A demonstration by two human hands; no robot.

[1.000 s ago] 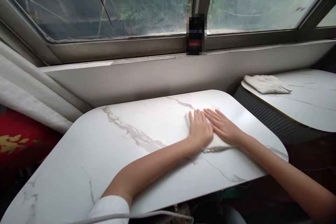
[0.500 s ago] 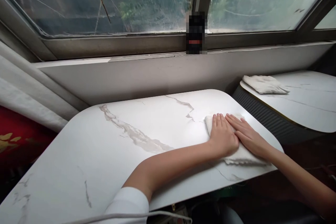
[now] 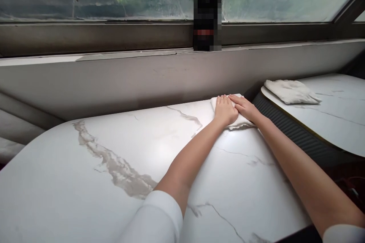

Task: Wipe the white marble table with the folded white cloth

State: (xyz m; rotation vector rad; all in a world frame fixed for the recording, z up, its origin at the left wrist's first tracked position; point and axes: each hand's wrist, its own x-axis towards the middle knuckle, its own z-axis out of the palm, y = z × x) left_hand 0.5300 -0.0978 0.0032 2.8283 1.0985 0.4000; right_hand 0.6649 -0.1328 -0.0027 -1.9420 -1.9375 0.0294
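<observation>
As the head view shows, the left hand (image 3: 226, 111) and right hand (image 3: 247, 108) lie flat, fingers extended and nearly together, pressing a white cloth (image 3: 240, 123) at two o'clock on the marble-patterned tabletop (image 3: 159, 140). Toward two o'clock from it, another white cloth (image 3: 292, 92) rests on a neighbouring table (image 3: 339, 100).

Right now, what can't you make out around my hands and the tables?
- Head view: the middle of the cloth, hidden under the left hand and right hand.
- Head view: the far end of the second table, cut off by the right edge.
- Head view: what the dark object by the window is, blurred by pixelation.
</observation>
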